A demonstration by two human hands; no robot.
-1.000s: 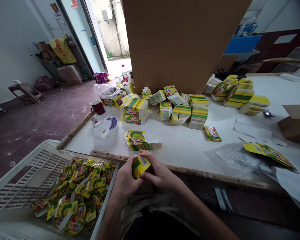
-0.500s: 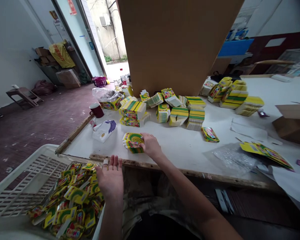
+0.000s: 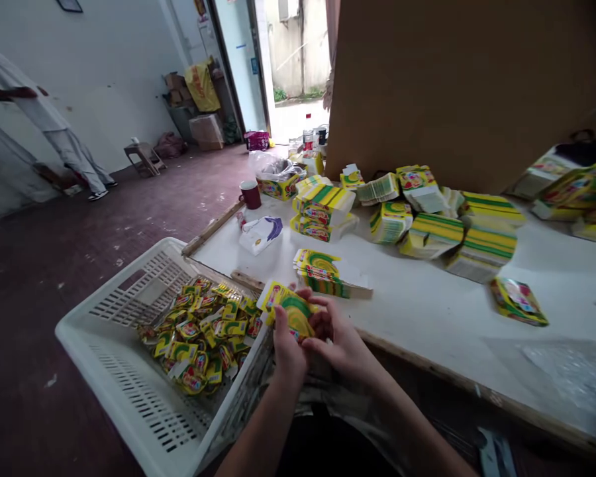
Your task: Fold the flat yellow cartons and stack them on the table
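Observation:
A small yellow-and-green printed carton [image 3: 297, 313] is held in front of me, above the table's near edge. My left hand [image 3: 289, 348] grips its left side, with the thumb across the front. At its right side my right hand [image 3: 335, 331] has curled fingers, the thumb against the lower edge. Just behind lies a short stack of flat cartons [image 3: 320, 268] on the white table [image 3: 422, 331]. To the left, a white plastic basket [image 3: 114, 344] contains many small yellow-and-green packs [image 3: 203, 338].
Bundles of flat cartons [image 3: 432, 235] stand along a tall cardboard sheet [image 3: 451, 93]. One carton [image 3: 519, 301] lies alone at right, near clear plastic [image 3: 566, 371]. A tissue pack [image 3: 261, 233] and maroon mug [image 3: 251, 195] sit at left. A person [image 3: 54, 126] stands far left.
My right hand has come away from the stack with a carton, and both hands now hold it. The view has turned left, showing more of the basket and a person.

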